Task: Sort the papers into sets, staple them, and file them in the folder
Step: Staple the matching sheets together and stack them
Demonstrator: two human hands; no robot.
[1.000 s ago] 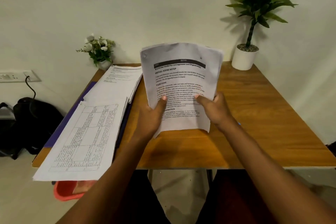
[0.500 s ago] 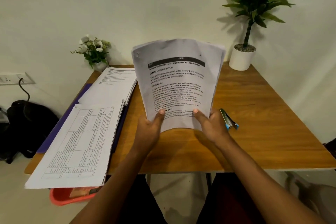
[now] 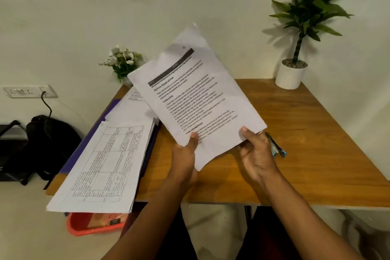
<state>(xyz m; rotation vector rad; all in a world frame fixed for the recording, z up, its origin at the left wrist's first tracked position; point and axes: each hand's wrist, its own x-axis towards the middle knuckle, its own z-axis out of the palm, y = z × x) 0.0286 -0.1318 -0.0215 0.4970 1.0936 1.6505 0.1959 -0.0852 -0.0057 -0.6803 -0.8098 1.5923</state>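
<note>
White paper set (image 3: 196,101) tilted above counter (image 3: 316,133) centre; L grip (image 3: 185,154) & R grip (image 3: 255,152) both pinch its bottom edge.

Office-like corner, wooden desk (image 3: 316,133), paper stacks (image 3: 101,164), potted plant (image 3: 291,74), wall socket (image 3: 27,91) (cable (image 3: 47,105) plugged in)

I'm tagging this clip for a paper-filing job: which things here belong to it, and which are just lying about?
Job: printed set, pinched by the left hand and right hand; gridded stack; text stack; purple folder; blue stapler.
Lying about: small flowers; potted plant; black bag; red basket.
</note>
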